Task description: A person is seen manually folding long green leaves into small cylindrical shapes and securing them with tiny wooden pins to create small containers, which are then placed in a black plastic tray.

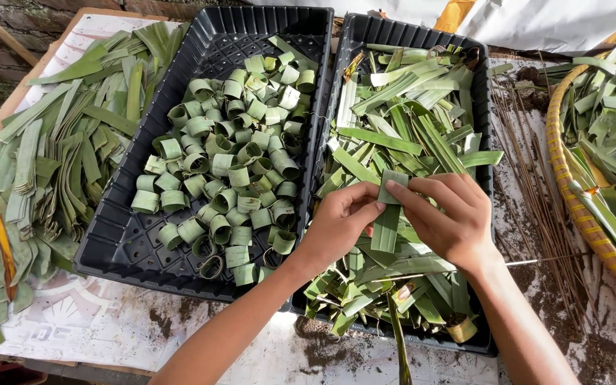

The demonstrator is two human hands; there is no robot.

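Both hands, left hand (340, 224) and right hand (445, 214), pinch 1 flat green leaf strip (389, 214), steadying it. Finished green leaf rings (231, 171) fill the left black plastic tray (119, 246).

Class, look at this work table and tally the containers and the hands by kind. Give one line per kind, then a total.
Black plastic trays: 2, one with leaf rings, one with leaf strips
Woven baskets: 1, at the right edge
Hands: 2, left hand and right hand, both on one folded leaf strip
Total: 5
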